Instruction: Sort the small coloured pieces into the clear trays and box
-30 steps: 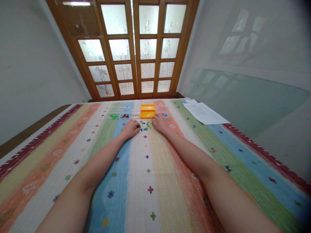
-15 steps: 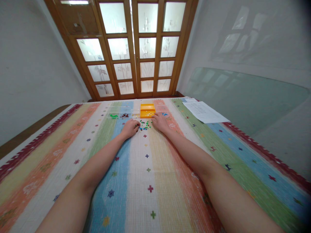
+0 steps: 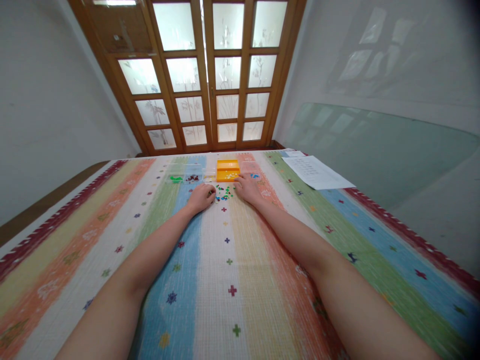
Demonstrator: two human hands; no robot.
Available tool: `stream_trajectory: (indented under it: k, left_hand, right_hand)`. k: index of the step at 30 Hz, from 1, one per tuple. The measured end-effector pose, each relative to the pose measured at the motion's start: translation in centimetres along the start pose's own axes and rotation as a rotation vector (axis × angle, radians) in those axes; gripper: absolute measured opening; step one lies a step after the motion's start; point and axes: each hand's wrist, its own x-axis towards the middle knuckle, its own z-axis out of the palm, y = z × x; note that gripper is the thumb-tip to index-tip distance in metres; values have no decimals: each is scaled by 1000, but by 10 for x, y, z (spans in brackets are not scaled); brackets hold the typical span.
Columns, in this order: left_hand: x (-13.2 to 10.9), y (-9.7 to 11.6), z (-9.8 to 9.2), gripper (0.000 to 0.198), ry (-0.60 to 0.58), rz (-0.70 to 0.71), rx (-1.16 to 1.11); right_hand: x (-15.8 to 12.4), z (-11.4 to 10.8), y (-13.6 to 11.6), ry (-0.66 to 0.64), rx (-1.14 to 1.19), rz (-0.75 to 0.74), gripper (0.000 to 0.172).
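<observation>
Stretching over striped multicolour cloth [image 3: 213, 300]: two bare forearms [image 3: 165, 231]. Hands apart, flanking loose pile of tiny green, blue, dark-red pieces [image 3: 226, 192], probably so either reaches it. Left hand [image 3: 201, 198] curled at pile's left edge; can't tell if piece pinched. Right hand [image 3: 246, 189] bent at near right corner of open yellow plastic box [image 3: 227, 164]; grip unclear. Clear plastic trays [image 3: 202, 176] alongside keep colours separate, presumably against mixing. White printed paper sheet [image 3: 317, 173] off right, likely for readability.
</observation>
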Motion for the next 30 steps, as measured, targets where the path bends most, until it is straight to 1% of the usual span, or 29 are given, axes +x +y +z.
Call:
stream_trajectory:
  k: [7, 12, 15, 17, 19, 22, 24, 26, 30]
  left_hand:
    - [1, 2, -3, 15, 8, -73, -27]
    - [1, 2, -4, 18, 6, -90, -42]
    - [1, 1, -4, 19, 21, -71, -56]
    - [2, 1, -4, 18, 29, -56, -84]
    - [3, 0, -3, 17, 29, -62, -123]
    - [4, 1, -1, 16, 40, -107, -198]
    - [5, 3, 1, 15, 59, -128, -257]
    - [5, 5, 3, 15, 70, -134, -309]
    - [4, 9, 5, 16, 72, -124, -383]
  right_hand:
    - [0, -1, -1, -14, 3, 9, 33]
    - [1, -1, -1, -11, -3, 14, 32]
    - [0, -5, -5, -4, -25, -2, 31]
    - [-1, -11, -11, -1, -44, -40, 30]
    - [-2, -16, -17, -28, -47, -109, 31]
    - [-3, -20, -25, -113, -5, -271, 31]
    - [-4, -19, -28, -144, 33, -371, 30]
    - [-4, -17, -30, -133, 59, -418, 29]
    - [-3, -12, -29, -78, 72, -442, 25]
